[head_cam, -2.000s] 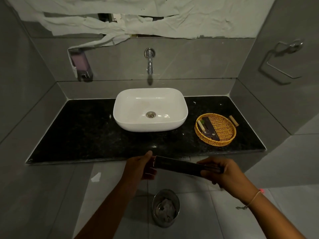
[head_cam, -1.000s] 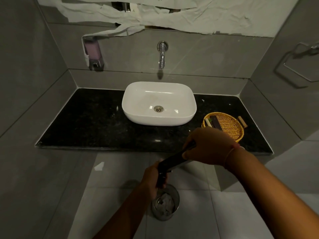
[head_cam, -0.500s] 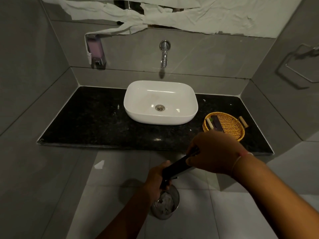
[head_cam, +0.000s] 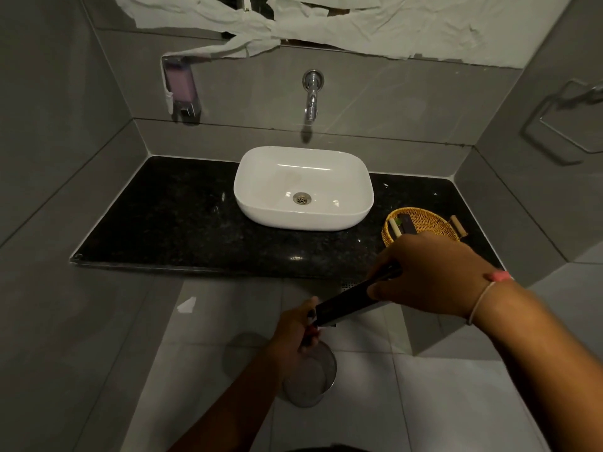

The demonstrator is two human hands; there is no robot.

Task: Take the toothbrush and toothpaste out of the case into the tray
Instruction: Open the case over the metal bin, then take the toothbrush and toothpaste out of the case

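Observation:
A long black case [head_cam: 349, 300] is held tilted in front of the counter, above the floor. My left hand [head_cam: 293, 337] grips its lower near end and my right hand [head_cam: 430, 275] grips its upper far end from above. The round wicker tray [head_cam: 427, 223] stands on the counter's right side, just beyond my right hand. In it lie a pale toothbrush handle [head_cam: 395, 228] and a dark flat packet [head_cam: 407, 224], both partly hidden by my right hand.
A white basin [head_cam: 303, 187] sits mid-counter on the black stone top [head_cam: 163, 223], under a wall tap [head_cam: 311, 96]. A steel bin [head_cam: 313, 376] stands on the floor below my left hand. A soap dispenser [head_cam: 181, 89] hangs at left, a towel ring [head_cam: 567, 122] at right.
The case went from level between both hands to tilted, left end down over the bin. My right hand rose over its far end and now covers part of the tray.

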